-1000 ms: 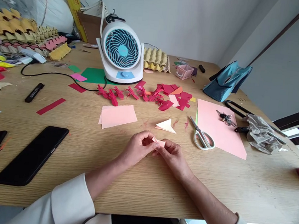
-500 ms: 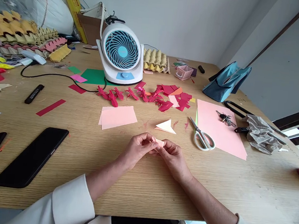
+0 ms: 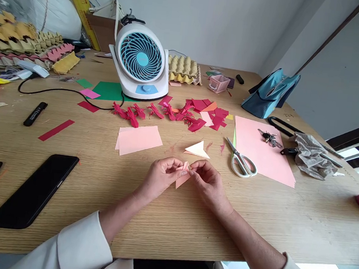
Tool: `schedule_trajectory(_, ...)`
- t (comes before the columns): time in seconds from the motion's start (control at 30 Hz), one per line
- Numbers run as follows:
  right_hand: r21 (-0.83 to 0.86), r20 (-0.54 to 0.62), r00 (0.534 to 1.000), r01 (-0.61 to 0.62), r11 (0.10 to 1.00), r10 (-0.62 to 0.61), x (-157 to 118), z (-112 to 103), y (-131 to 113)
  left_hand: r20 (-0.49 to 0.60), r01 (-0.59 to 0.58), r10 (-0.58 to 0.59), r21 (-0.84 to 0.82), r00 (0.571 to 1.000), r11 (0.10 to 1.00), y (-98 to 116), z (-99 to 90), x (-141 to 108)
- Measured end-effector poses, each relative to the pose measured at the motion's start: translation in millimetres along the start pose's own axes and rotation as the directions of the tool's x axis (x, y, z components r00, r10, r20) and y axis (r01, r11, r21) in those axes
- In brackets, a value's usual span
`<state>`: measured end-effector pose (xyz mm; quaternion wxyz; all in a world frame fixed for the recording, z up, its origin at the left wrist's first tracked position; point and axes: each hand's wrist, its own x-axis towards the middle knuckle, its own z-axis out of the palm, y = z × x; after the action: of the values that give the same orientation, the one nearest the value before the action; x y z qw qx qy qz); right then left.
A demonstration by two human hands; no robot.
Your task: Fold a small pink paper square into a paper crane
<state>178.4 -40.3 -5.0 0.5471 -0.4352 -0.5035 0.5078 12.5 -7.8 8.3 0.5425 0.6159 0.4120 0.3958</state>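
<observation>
A small folded pink paper point(image 3: 182, 181) is held low over the near side of the table point(image 3: 156, 230), pinched between thumb and fingers of the left hand point(image 3: 159, 178). Its right edge is met by the right hand point(image 3: 209, 184), whose thumb and fingertips are drawn close together; whether paper is gripped there cannot be told. Just beyond, 1 cream folded paper point(image 3: 198, 151) is seen between 2 overlapped pink sheets point(image 3: 140, 140) and the scissors point(image 3: 243, 163).
</observation>
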Motion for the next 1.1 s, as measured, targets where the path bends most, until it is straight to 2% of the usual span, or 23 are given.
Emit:
schedule_trajectory(0.17,0.046,0.035,0.999,-0.041,0.998,0.039,0.5,1.7,-4.0,-0.001,0.008,-0.008,0.100,1.000,0.995,1.9,-0.2,-2.1)
schedule_trajectory(0.3,0.021,0.031,0.999,-0.023,1.000,0.022,-0.8,1.9,-5.6,0.010,0.030,-0.032,0.102,0.999,0.994,2.6,1.0,-3.8)
schedule_trajectory(0.5,-0.181,0.028,0.998,0.055,0.982,-0.050,-2.8,-2.7,-4.6,0.057,0.164,-0.163,-0.011,0.985,0.986,2.9,2.3,-4.5)
schedule_trajectory(0.6,-0.269,0.040,0.994,0.107,0.957,-0.100,-3.8,-3.9,-7.4,0.063,0.174,-0.170,-0.060,0.983,0.983,3.4,2.4,-4.5)
schedule_trajectory(0.73,-0.430,0.039,0.975,0.214,0.877,-0.218,-5.2,-2.3,-12.8,0.068,0.181,-0.174,-0.129,0.982,0.975,3.3,2.5,-4.3)
schedule_trajectory(0.8,-0.481,0.037,0.970,0.226,0.847,-0.238,-5.8,-1.6,-13.8,0.074,0.187,-0.177,-0.157,0.981,0.970,2.3,2.8,-3.8)
schedule_trajectory(0.97,-0.486,0.013,0.985,0.158,0.859,-0.174,-6.1,-2.6,-10.6,0.038,0.108,-0.104,-0.139,0.994,0.984,-3.6,4.0,-2.8)
schedule_trajectory(1.1,-0.302,0.002,0.999,0.039,0.953,-0.041,-5.1,-2.1,-8.2,-0.003,0.027,-0.027,0.012,1.000,1.000,-5.7,5.2,-4.5)
